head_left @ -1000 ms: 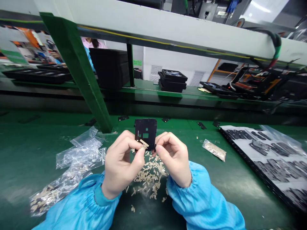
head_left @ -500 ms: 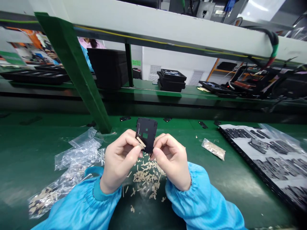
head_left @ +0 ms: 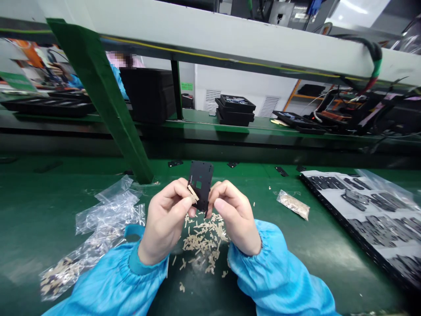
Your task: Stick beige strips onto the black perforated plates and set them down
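A thin black plastic plate [head_left: 201,175] with a small square cutout stands upright between my two hands, above the bench. My left hand [head_left: 167,217] pinches its left edge, together with small beige strips [head_left: 193,193] that lie against the plate's face. At the plate's lower right edge, my right hand [head_left: 235,215] is closed, with the index finger behind the edge and the thumb bent in front of it. Beneath both hands lies a loose pile of small beige pieces [head_left: 204,241] on the green bench top.
Clear plastic bags [head_left: 105,219], some with beige pieces, lie at left. At right are a small filled bag [head_left: 293,204] and a tray [head_left: 368,210] of black plates. A green post [head_left: 101,96] rises at left. Black trays [head_left: 235,109] sit on the shelf behind.
The black plate has turned slightly, so its face looks narrower. My right thumb has lifted a little off the plate's lower edge. The left hand's pinch is nearly unchanged.
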A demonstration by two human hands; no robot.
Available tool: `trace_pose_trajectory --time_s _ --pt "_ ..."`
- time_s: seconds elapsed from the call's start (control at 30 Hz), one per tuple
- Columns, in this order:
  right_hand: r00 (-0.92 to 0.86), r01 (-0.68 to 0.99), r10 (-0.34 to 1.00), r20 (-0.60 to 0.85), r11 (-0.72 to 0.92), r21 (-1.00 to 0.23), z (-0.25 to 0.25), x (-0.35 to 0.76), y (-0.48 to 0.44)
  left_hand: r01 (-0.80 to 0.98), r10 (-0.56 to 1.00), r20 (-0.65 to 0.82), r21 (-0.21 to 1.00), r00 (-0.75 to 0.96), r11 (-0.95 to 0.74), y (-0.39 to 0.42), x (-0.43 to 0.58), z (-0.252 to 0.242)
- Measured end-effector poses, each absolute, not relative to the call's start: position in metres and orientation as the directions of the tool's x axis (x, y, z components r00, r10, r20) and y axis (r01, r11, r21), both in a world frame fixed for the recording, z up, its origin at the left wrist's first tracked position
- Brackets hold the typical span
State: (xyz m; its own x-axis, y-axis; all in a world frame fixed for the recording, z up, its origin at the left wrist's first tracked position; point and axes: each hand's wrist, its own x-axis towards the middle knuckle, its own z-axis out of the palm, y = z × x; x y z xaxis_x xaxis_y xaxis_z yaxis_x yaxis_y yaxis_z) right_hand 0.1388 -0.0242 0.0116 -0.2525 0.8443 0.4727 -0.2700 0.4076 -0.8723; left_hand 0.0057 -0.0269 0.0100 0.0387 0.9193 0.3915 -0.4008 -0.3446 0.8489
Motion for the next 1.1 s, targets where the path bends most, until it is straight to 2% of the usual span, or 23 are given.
trace_pose_trajectory --time_s 0.3,0.47,0.73,0.93,1.1 --pt "-0.315 -0.071 0.699 0.641 0.657 -0.751 0.007 0.139 -0.023 -0.530 0.988 0.128 0.846 0.091 -0.061 -0.037 0.007 0.022" --pt "-0.328 -0.031 0.672 0.664 0.695 -0.718 0.004 0.139 -0.020 -0.588 0.988 0.038 0.807 0.151 0.059 -0.039 0.008 0.023" --pt "-0.299 0.060 0.651 0.698 0.743 -0.667 0.002 0.137 -0.017 -0.606 0.986 -0.024 0.786 0.163 0.120 -0.036 0.009 0.023" --pt "-0.195 0.329 0.534 0.823 0.826 -0.458 -0.005 0.136 -0.015 -0.658 0.982 -0.051 0.736 0.183 0.161 -0.038 0.013 0.019" --pt "-0.214 0.496 0.375 0.902 0.837 -0.230 -0.006 0.136 -0.011 -0.674 0.980 -0.074 0.715 0.186 0.183 -0.042 0.016 0.018"
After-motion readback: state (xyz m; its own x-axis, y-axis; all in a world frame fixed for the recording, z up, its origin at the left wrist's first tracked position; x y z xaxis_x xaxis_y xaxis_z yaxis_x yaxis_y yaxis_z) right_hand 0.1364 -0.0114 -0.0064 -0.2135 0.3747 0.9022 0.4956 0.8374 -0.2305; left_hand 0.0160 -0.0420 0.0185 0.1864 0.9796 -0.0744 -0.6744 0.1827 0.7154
